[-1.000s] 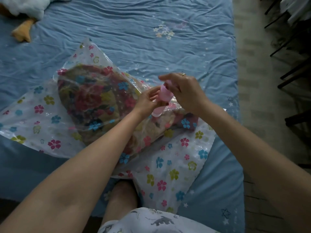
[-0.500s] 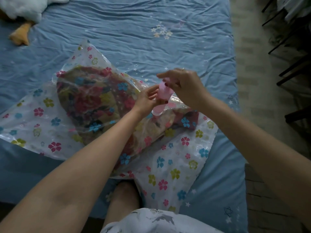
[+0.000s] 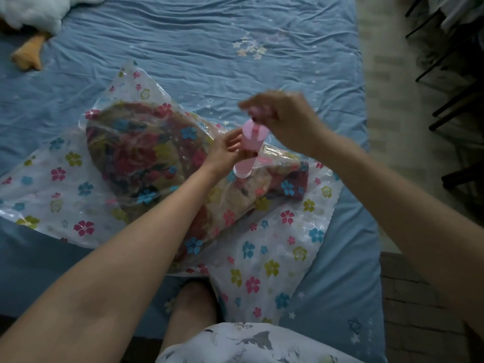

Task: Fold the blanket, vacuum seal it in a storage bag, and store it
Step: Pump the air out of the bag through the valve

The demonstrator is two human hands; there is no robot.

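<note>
Nearest the camera, a knee [image 3: 195,307] and a patterned garment [image 3: 251,344] press against the edge of the bed [image 3: 235,27], and both forearms reach forward over it. The storage bag [image 3: 264,260], clear plastic printed with coloured flowers, lies flat on the blue sheet, one corner hanging toward the knee. Inside it the folded blanket [image 3: 146,153], a dark floral fabric, fills the middle of the bag; the film lies wrinkled over it.

Beyond, a pink hand pump [image 3: 248,150] stands nearly upright with its white base on the bag, over the blanket's right part. The left hand [image 3: 226,150] wraps its fingers around the pump's barrel and steadies it. The right hand [image 3: 282,119], blurred by motion, is raised above the barrel top with fingers curled closed, apparently on the plunger handle; the handle itself is too blurred to make out.

The step in hand is judged to be air extraction: folding and bagging look complete, storing is not yet done. The next move calls for driving the plunger down while the left hand keeps the base seated on the valve, so that no seal is lost.

Farthest off, a white plush toy [image 3: 34,11] with an orange foot lies at the bed's far left corner.
</note>
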